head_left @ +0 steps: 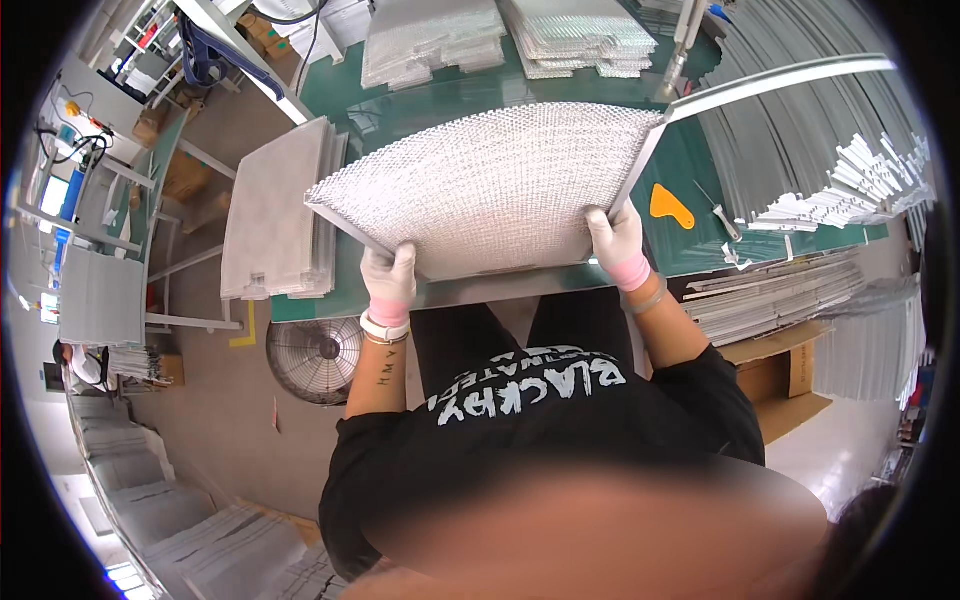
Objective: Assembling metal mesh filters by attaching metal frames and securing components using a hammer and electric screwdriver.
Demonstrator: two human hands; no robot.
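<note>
A silvery metal mesh filter panel (490,190) is held tilted up at the near edge of the green table (335,85). Pale frame channels run along its left and right sides. From its far right corner a long white frame strip (780,82) sticks out to the right, apart from the mesh. My left hand (388,278), in a white glove with a pink cuff, grips the lower left side, thumb on the near face. Gloved alike, my right hand (618,248) is closed around the lower right side. The fingers behind the panel are partly hidden.
Mesh panels are stacked at left (275,215) and at the back (430,40). An orange scraper (672,207) and a thin-bladed hand tool (722,215) lie right of the panel. Long frame strips (800,110) fill the right. Below are a fan (315,360) and a cardboard box (785,400).
</note>
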